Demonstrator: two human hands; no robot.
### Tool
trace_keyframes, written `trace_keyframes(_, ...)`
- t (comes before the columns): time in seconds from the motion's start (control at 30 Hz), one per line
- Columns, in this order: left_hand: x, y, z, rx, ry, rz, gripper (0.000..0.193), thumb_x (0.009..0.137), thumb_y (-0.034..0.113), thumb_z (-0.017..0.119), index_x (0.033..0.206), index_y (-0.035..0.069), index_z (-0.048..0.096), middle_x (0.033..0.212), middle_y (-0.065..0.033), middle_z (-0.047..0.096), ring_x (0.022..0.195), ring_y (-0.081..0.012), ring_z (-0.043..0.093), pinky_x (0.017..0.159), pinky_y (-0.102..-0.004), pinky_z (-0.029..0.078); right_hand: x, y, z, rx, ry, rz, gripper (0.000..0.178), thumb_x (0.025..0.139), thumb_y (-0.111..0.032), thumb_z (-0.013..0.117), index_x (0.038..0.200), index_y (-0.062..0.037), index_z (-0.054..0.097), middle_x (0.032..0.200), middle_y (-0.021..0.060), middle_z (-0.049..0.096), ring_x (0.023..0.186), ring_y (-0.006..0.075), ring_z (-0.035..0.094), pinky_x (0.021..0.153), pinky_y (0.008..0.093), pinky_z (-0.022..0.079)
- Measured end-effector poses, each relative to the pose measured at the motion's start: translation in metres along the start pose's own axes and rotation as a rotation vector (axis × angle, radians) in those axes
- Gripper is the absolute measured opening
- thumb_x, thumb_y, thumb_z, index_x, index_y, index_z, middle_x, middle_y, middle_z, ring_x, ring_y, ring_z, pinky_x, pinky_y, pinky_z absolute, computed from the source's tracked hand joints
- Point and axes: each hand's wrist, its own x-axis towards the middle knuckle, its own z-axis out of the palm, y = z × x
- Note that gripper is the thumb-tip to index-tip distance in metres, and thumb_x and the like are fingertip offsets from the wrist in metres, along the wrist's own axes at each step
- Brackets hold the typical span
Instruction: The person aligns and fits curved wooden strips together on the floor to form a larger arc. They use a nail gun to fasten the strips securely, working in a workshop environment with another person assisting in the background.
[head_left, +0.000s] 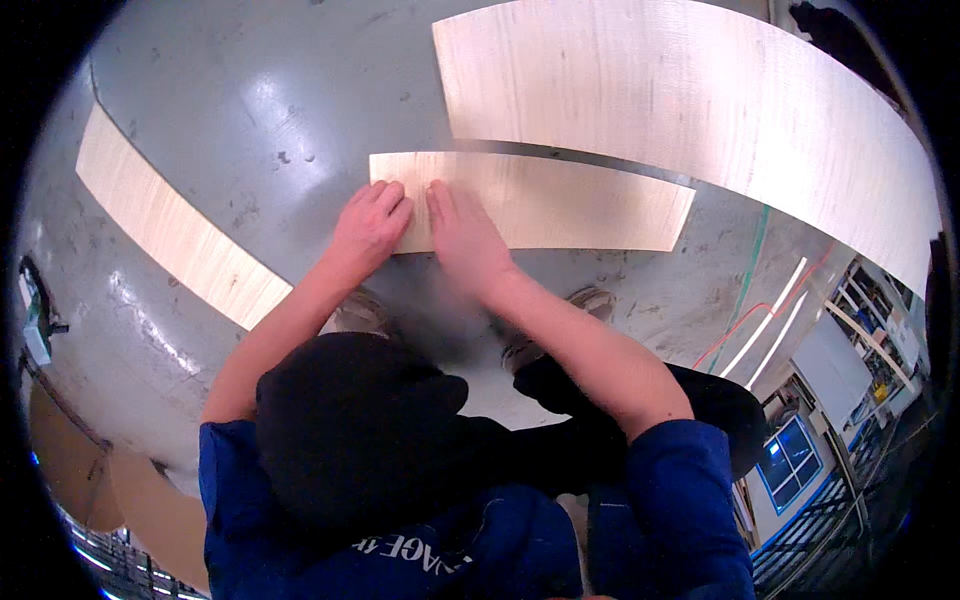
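A pale wooden panel (580, 205), long and gently curved to the eye, lies flat on the grey floor (270, 110) in front of you. Your left hand (372, 222) rests at its left end, fingers curled with the tips down; you cannot tell from here whether they pinch anything. Your right hand (468, 240) is just beside it, also on the panel, fingers stretched out and close together; blur hides whether anything is under them.

Just beyond the panel's far edge, across a narrow gap, lies a much larger pale sheet (640, 90), spreading to your right. To your left, well apart, is a pale strip (180, 220), partly behind your left forearm. Nearer you are your shoes (593, 302) and black-clad knees (350, 430). Further right lie two thin white strips (765, 325) and a red cord (740, 322).
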Motion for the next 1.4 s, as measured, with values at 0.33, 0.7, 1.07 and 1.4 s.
trace_keyframes(0.33, 0.005, -0.002, -0.005, -0.183, -0.130, -0.306, 0.009, 0.091, 0.009, 0.065, 0.097, 0.004, 0.060, 0.099, -0.0136, 0.057, 0.084, -0.0358, 0.063, 0.072, -0.0439, 0.054, 0.003, 0.002, -0.003, -0.056, -0.144, -0.039, 0.057, 0.091, -0.012, 0.052, 0.141, 0.0132, 0.044, 0.146, 0.0230, 0.045, 0.136, 0.0401, 0.045, 0.116, 0.0496, 0.036)
trace_keyframes(0.7, 0.013, -0.001, -0.009, -0.106, -0.263, -0.244, 0.009, 0.088, 0.005, 0.059, 0.095, 0.000, 0.056, 0.102, -0.0156, 0.054, 0.090, -0.0361, 0.062, 0.076, -0.0440, 0.056, 0.001, -0.002, -0.003, -0.091, -0.094, -0.040, 0.056, 0.090, -0.012, 0.053, 0.140, 0.0133, 0.046, 0.144, 0.0242, 0.046, 0.133, 0.0408, 0.047, 0.115, 0.0500, 0.037)
trace_keyframes(1.07, 0.002, -0.006, 0.005, -0.127, -0.196, -0.212, 0.010, 0.090, 0.006, 0.057, 0.095, -0.001, 0.054, 0.097, -0.0172, 0.052, 0.088, -0.0363, 0.062, 0.075, -0.0446, 0.054, -0.003, -0.002, 0.004, -0.061, 0.010, -0.042, 0.055, 0.090, -0.010, 0.053, 0.139, 0.0141, 0.046, 0.142, 0.0240, 0.047, 0.132, 0.0407, 0.048, 0.114, 0.0504, 0.039)
trace_keyframes(1.4, 0.014, 0.001, -0.024, -0.061, 0.043, -0.281, 0.036, 0.080, -0.001, 0.062, 0.115, 0.003, 0.058, 0.119, -0.0153, 0.056, 0.108, -0.0361, 0.058, 0.091, -0.0433, 0.052, -0.006, 0.009, 0.003, 0.000, 0.073, -0.036, 0.048, 0.089, -0.010, 0.054, 0.133, 0.0078, 0.052, 0.136, 0.0191, 0.053, 0.130, 0.0327, 0.052, 0.111, 0.0433, 0.043)
